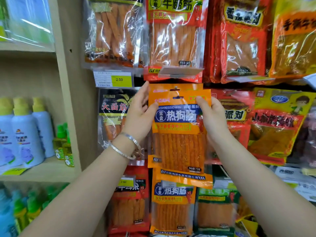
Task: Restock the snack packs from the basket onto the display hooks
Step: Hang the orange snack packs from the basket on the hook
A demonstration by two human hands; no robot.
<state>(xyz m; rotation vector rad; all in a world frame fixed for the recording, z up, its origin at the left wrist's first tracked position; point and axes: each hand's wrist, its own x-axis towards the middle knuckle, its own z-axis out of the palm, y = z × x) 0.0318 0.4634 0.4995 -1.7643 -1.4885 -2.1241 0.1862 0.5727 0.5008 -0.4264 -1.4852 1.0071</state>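
A shop wall hung thick with snack packs; both hands, left hand [138,115] and right hand [212,117], pinch an upright orange pack [178,127], long axis vertical, top up.

At the left stands a pale wooden shelf unit [66,82]. On its middle board, three pale blue bottles [25,134] with yellow caps stand in a row, with small green bottles [63,144] just beside them. Blurred blue and green bottles [25,207] fill the board below. A price label [119,79] with a yellow panel reading 2.00 hangs right of the unit.
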